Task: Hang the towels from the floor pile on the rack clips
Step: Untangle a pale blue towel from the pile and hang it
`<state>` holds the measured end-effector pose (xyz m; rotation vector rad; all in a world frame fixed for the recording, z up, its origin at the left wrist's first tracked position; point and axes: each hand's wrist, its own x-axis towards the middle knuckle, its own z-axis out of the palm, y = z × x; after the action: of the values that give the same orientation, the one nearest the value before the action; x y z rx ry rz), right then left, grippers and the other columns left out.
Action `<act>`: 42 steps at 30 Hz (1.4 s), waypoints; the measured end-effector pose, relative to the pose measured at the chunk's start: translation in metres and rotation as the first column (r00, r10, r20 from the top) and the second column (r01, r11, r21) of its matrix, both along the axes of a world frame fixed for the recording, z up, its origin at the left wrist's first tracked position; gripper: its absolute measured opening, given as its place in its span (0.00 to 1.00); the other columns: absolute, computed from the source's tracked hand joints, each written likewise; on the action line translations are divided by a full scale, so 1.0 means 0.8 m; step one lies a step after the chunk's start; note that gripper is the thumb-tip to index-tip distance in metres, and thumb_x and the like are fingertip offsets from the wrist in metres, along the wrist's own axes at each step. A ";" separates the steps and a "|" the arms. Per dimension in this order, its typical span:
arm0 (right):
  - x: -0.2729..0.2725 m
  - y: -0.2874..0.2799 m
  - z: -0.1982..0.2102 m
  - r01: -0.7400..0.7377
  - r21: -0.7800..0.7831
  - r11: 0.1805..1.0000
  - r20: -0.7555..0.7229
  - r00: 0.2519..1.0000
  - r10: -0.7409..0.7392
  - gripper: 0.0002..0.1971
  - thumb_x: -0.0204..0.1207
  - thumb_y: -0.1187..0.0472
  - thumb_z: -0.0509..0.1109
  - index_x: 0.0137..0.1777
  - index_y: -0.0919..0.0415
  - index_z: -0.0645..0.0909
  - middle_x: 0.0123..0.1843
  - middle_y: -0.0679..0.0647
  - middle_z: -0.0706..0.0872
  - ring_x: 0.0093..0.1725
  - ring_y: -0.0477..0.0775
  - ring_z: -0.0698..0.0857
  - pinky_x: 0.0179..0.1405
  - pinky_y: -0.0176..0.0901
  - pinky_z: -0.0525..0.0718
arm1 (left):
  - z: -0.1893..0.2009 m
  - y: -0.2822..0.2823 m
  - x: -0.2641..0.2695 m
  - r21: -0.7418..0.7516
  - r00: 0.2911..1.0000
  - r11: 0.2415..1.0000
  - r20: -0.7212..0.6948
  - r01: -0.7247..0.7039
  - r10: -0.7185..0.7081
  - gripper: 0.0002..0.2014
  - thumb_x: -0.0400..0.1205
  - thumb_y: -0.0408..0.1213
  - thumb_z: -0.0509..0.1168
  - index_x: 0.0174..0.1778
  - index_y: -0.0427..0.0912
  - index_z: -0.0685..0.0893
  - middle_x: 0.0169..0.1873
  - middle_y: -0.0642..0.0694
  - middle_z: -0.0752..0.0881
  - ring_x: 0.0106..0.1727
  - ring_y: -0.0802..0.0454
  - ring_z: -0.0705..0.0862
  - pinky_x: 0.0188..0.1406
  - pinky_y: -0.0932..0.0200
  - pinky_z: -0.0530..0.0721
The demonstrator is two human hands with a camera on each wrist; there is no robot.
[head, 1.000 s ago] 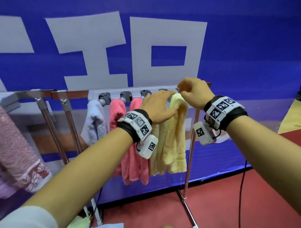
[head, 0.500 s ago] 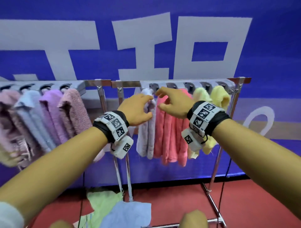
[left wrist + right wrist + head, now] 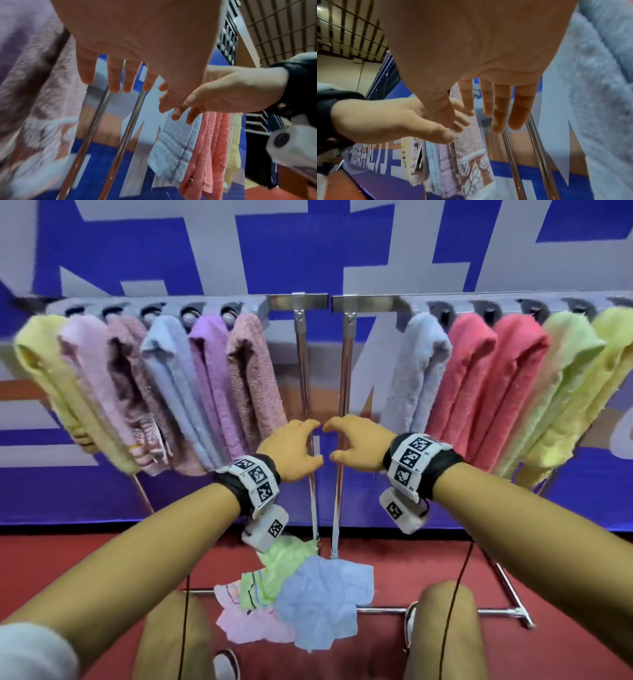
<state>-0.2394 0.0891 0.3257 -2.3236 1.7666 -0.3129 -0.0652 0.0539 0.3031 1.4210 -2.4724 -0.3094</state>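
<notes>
Down on the red floor, the crumpled pile of blue, green and pink towels (image 3: 294,594) lies against the chrome rack's base bar (image 3: 445,610), below both hands. Left hand (image 3: 291,451) and right hand (image 3: 359,445) hover empty, fingers loosely spread. Grabbing several towels at once seems likely; free clips (image 3: 442,311), blurred, may be few.

Fluffy cloth towels (image 3: 322,597), shiny metal rack (image 3: 344,392)
</notes>
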 end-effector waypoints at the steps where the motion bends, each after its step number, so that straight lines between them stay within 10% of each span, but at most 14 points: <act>1: 0.008 -0.006 -0.012 0.010 0.025 1.000 -0.002 1.000 -0.010 0.29 0.77 0.53 0.71 0.76 0.56 0.70 0.68 0.61 0.78 0.65 0.62 0.79 0.63 0.49 0.76 | -0.012 -0.001 0.008 0.052 0.997 0.999 -0.071 -0.008 0.011 0.38 0.72 0.55 0.66 0.78 0.45 0.70 0.72 0.40 0.78 0.72 0.41 0.76 0.71 0.50 0.75; 4: 0.030 -0.026 -0.046 0.014 0.074 0.997 0.027 1.000 -0.016 0.27 0.78 0.53 0.71 0.77 0.56 0.71 0.70 0.60 0.77 0.60 0.60 0.81 0.57 0.45 0.75 | -0.055 -0.008 0.028 0.208 0.960 0.978 -0.263 -0.035 0.091 0.31 0.78 0.40 0.72 0.78 0.43 0.72 0.72 0.42 0.78 0.73 0.45 0.77 0.66 0.62 0.72; 14: 0.061 -0.088 -0.225 0.110 0.346 0.932 0.227 0.954 -0.197 0.15 0.77 0.58 0.73 0.62 0.58 0.81 0.58 0.53 0.84 0.53 0.53 0.80 0.54 0.39 0.74 | -0.203 -0.053 0.046 0.620 0.700 0.774 -0.497 -0.126 0.512 0.22 0.77 0.33 0.74 0.67 0.40 0.79 0.57 0.44 0.82 0.58 0.49 0.82 0.52 0.55 0.82; 19: 0.051 -0.118 -0.324 0.208 0.563 0.800 0.422 0.760 -0.495 0.06 0.72 0.63 0.75 0.38 0.54 0.81 0.35 0.51 0.85 0.38 0.56 0.85 0.39 0.50 0.87 | -0.269 -0.077 0.050 0.838 0.463 0.536 -0.437 -0.102 0.771 0.10 0.82 0.32 0.68 0.58 0.44 0.82 0.48 0.44 0.83 0.41 0.54 0.81 0.37 0.58 0.79; 21: 0.049 -0.121 -0.360 0.209 0.629 0.749 0.430 0.709 -0.559 0.07 0.74 0.65 0.73 0.38 0.56 0.80 0.33 0.54 0.84 0.33 0.54 0.83 0.26 0.41 0.80 | -0.296 -0.088 0.052 0.886 0.415 0.457 -0.387 -0.080 0.824 0.06 0.83 0.33 0.66 0.52 0.49 0.80 0.45 0.48 0.81 0.41 0.56 0.81 0.39 0.58 0.78; 26: 0.039 -0.130 -0.452 0.186 0.792 0.582 0.413 0.538 -0.734 0.05 0.77 0.65 0.68 0.42 0.56 0.80 0.39 0.53 0.82 0.37 0.54 0.82 0.29 0.38 0.77 | -0.352 -0.110 0.043 0.967 0.298 0.256 -0.248 0.010 0.922 0.04 0.84 0.37 0.64 0.44 0.49 0.81 0.45 0.49 0.83 0.47 0.53 0.83 0.41 0.58 0.80; 34: 0.034 -0.149 -0.576 0.080 0.957 0.278 0.254 0.230 -0.939 0.13 0.84 0.61 0.58 0.36 0.52 0.70 0.33 0.50 0.69 0.28 0.51 0.72 0.31 0.40 0.70 | -0.424 -0.128 0.032 0.991 0.274 0.129 -0.135 0.040 0.952 0.03 0.84 0.40 0.63 0.46 0.49 0.81 0.52 0.49 0.84 0.51 0.52 0.84 0.42 0.58 0.81; 38: 0.037 -0.147 -0.645 0.197 0.951 0.239 0.186 0.253 -0.949 0.06 0.83 0.61 0.63 0.45 0.56 0.79 0.41 0.56 0.79 0.36 0.55 0.78 0.37 0.43 0.77 | -0.436 -0.143 0.019 0.975 0.265 0.223 -0.213 -0.011 0.941 0.03 0.83 0.36 0.65 0.46 0.50 0.80 0.49 0.49 0.85 0.52 0.51 0.84 0.43 0.57 0.80; 42: 0.043 -0.141 -0.715 0.237 0.933 0.271 0.138 0.460 -0.877 0.15 0.84 0.65 0.61 0.69 0.66 0.78 0.56 0.57 0.78 0.53 0.57 0.78 0.50 0.49 0.82 | -0.456 -0.146 0.012 0.949 0.327 0.300 -0.255 -0.094 0.910 0.06 0.81 0.34 0.67 0.47 0.50 0.79 0.46 0.49 0.83 0.48 0.51 0.83 0.45 0.55 0.80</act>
<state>-0.2048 -0.0238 -0.2464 -0.5764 1.7326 -0.2578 -0.0555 -0.0630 -0.0618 1.7753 -0.7537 -1.6882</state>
